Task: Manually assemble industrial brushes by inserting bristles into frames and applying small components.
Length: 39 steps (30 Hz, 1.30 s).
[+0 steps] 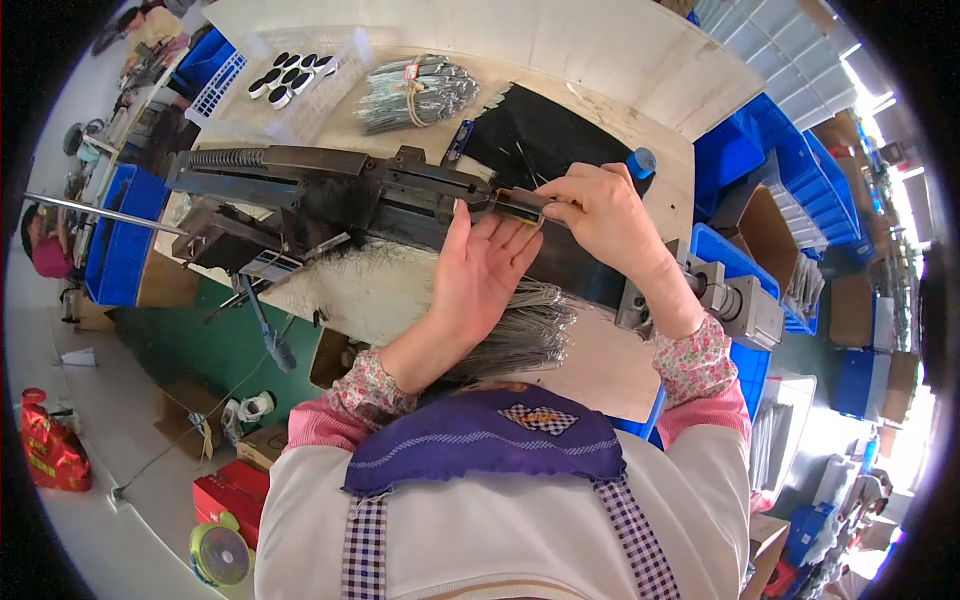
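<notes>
A long dark metal machine (325, 165) with a coil spring lies across the workbench in front of me. At its right part, my left hand (470, 270) is held palm up with fingers stretched out, the fingertips touching or just under a small dark metal piece with a yellowish edge (520, 207). My right hand (605, 215) comes from the right with thumb and forefinger pinched at the end of that piece. What the pinch holds is too small to make out. A bundle of thin grey metal wires (530, 330) lies below my hands, partly behind my left wrist.
On the bench's far side are a clear plastic basket (350, 60) with several black-and-white round pieces, a tied wire bundle (420, 95), a black mat (545, 135) and a blue cap (641, 162). A metal motor-like block (750, 312) is at right, near blue crates (730, 150).
</notes>
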Each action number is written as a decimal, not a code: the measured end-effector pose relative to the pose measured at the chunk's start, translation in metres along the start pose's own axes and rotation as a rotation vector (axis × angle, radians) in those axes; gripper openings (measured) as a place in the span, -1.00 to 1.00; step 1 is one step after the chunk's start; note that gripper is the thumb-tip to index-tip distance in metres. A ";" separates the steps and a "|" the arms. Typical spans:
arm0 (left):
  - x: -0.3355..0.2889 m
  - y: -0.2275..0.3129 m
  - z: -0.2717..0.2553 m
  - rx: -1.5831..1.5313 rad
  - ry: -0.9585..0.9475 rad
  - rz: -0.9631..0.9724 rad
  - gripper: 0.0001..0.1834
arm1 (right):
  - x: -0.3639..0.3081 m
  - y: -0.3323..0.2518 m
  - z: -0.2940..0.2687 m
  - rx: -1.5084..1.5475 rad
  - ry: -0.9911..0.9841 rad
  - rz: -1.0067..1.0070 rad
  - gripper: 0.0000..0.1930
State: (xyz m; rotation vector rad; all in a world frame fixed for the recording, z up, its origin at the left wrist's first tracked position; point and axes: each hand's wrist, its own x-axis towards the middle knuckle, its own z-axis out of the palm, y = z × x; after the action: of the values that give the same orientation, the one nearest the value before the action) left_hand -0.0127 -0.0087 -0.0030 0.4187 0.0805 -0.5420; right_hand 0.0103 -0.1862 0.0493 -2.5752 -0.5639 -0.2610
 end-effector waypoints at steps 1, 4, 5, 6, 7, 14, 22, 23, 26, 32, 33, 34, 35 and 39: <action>0.000 -0.001 0.000 -0.003 -0.007 0.004 -0.25 | -0.001 -0.001 0.000 -0.005 -0.002 0.011 -0.85; -0.003 -0.002 -0.001 -0.013 0.001 0.015 -0.23 | -0.001 -0.004 0.000 -0.010 0.078 -0.011 -0.86; -0.003 -0.003 -0.002 -0.025 0.004 0.026 -0.23 | -0.002 -0.009 0.002 -0.014 0.077 -0.015 -0.86; -0.002 -0.004 -0.003 -0.037 0.008 0.035 -0.23 | -0.005 -0.017 0.006 -0.046 0.091 -0.089 -0.87; -0.001 -0.005 -0.004 -0.039 0.006 0.036 -0.23 | -0.006 -0.021 0.007 -0.076 0.105 -0.163 -0.88; -0.005 -0.001 -0.005 -0.006 -0.023 0.067 -0.34 | -0.010 -0.042 -0.041 0.164 0.069 0.346 -0.81; -0.005 0.000 -0.007 -0.023 -0.023 0.075 -0.37 | -0.040 -0.037 -0.010 0.030 0.134 0.279 -0.66; -0.005 0.001 -0.006 -0.023 -0.020 0.074 -0.37 | -0.040 -0.036 -0.007 -0.020 0.120 0.194 -0.65; -0.006 0.002 -0.005 -0.017 -0.008 0.056 -0.36 | -0.035 -0.043 -0.009 -0.056 0.090 0.174 -0.65; -0.005 0.001 -0.006 -0.005 -0.056 0.066 -0.36 | -0.031 -0.056 -0.011 -0.097 0.085 0.192 -0.64; -0.005 0.001 -0.007 -0.013 -0.055 0.066 -0.36 | -0.030 -0.058 -0.010 -0.088 0.101 0.183 -0.64; -0.005 0.000 -0.008 -0.020 -0.055 0.067 -0.37 | -0.028 -0.059 -0.007 -0.089 0.098 0.183 -0.64; -0.005 0.001 -0.008 -0.021 -0.055 0.065 -0.37 | -0.025 -0.059 -0.003 -0.120 0.052 0.171 -0.64; -0.007 0.000 -0.011 -0.039 -0.042 0.052 -0.40 | -0.019 -0.057 0.008 -0.226 -0.031 0.106 -0.59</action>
State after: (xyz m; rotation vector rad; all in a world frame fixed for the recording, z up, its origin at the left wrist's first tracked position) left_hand -0.0182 -0.0005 -0.0117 0.3697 0.0396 -0.4972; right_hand -0.0311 -0.1430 0.0613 -2.8216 -0.4285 -0.2625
